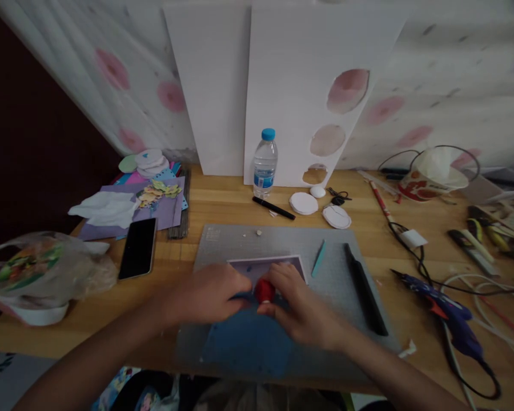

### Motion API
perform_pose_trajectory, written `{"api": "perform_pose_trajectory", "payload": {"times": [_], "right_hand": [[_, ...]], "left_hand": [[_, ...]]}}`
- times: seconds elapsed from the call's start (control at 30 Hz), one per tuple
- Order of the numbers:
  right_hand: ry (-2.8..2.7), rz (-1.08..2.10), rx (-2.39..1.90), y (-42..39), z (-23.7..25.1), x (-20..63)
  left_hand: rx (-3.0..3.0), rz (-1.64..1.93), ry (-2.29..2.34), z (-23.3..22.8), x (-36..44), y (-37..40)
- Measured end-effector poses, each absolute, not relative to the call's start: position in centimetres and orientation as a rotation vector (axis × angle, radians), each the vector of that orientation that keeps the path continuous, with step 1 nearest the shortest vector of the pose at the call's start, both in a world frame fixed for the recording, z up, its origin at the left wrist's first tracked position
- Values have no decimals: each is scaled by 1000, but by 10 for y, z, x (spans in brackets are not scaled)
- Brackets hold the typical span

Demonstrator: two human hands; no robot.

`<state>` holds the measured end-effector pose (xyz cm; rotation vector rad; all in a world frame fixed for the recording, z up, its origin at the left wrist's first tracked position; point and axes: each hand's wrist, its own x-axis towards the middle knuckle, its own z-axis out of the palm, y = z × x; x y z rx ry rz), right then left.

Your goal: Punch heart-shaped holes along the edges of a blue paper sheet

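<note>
My right hand (302,308) is closed around a small red rounded thing (264,291) with a pale lower end, perhaps a spool; its exact kind is unclear. Close beside it, my left hand (212,292) is blurred, its fingers pinched on a dark blue strip or edge (242,296). Whether that blue piece joins the red thing cannot be made out. Below both hands lies a translucent blue sheet (248,345) on the grey cutting mat (278,238). Partly hidden behind my fingers is a shallow white-edged tray or frame (265,258).
A turquoise slim tool (319,258) and a black knife-like tool (365,290) lie on the mat's right. Farther right is a purple glue gun (445,314) with cords. A water bottle (265,162) stands behind; a phone (138,249) and plastic bag (47,268) lie left.
</note>
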<state>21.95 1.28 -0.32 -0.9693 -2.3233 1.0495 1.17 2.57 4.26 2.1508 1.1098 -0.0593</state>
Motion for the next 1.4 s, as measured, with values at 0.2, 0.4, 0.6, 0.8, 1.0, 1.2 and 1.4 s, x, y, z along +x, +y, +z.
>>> {"api": "perform_pose_trajectory", "payload": {"times": [0.2, 0.4, 0.6, 0.8, 1.0, 1.2, 1.4], "right_hand": [[-2257, 1179, -899, 17, 2, 226], [-2281, 1256, -881, 17, 4, 226], [-2175, 1272, -935, 13, 1, 226], [-2220, 1227, -958, 11, 4, 222], [-2204, 1143, -910, 10, 2, 217], [-2286, 1059, -916, 12, -7, 216], [-2408, 969, -935, 18, -11, 212]], "left_hand": [[1964, 150, 1137, 29, 9, 14], [1933, 160, 1170, 24, 8, 8], [1966, 241, 1163, 21, 7, 2], [2154, 182, 1173, 17, 7, -1], [2148, 148, 1183, 17, 6, 1], [2144, -15, 1155, 30, 6, 9], [2213, 68, 1241, 21, 24, 16]]}}
